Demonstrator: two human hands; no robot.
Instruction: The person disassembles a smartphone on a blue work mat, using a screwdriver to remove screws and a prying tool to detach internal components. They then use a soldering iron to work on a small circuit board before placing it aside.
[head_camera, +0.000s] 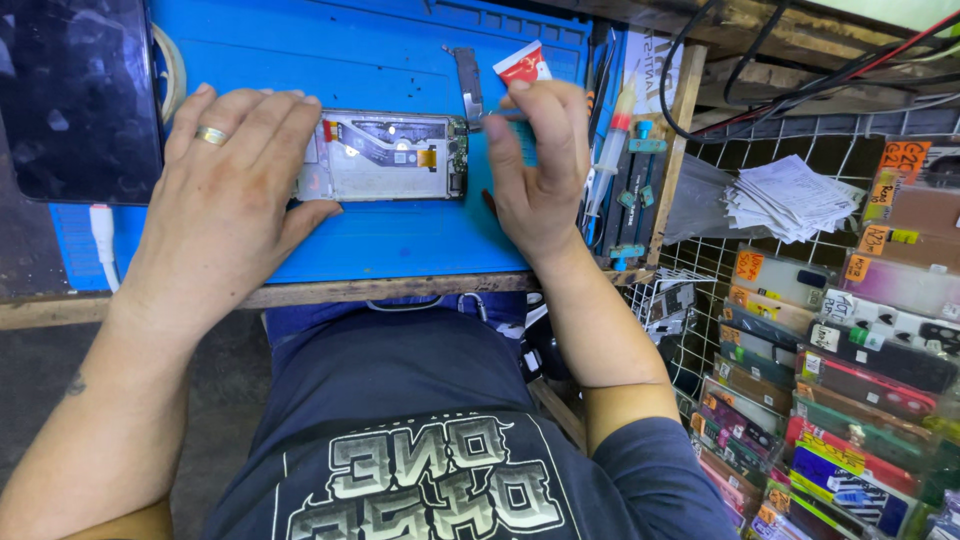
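An opened phone (385, 156), its back cover off and its inner boards showing, lies on a blue work mat (380, 60). My left hand (225, 195), with a ring on one finger, presses flat on the phone's left end. My right hand (535, 165) is at the phone's right end, fingers pinched on a small tool whose tip touches the phone's edge. A red and white tube (522, 64) lies just beyond my right fingers. A narrow metal piece (468, 85) rests on the mat above the phone.
A dark phone screen (75, 95) lies at the far left with a white cable (103, 235) below it. A syringe (612, 140) and tools sit in a wooden rack to the right. Folded papers (790, 195) and several packaged phone cases (850, 380) fill wire racks at right.
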